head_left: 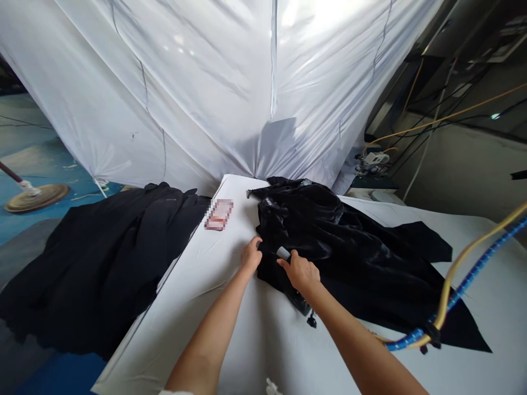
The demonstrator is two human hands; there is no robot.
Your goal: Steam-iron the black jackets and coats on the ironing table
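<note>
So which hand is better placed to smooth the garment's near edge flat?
Probably the left. The left hand rests free at the black garment edge on the white table. The right hand is closed around a dark tool's handle, so it's occupied.

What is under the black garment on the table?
The white table shows around the black garment. A dark tool pokes out beneath the right hand; the left hand touches the garment's edge. Anything else beneath is hidden.

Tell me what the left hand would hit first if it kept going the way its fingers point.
The left hand already touches the black garment; going on, it would likely press straight into that dark fabric.
</note>
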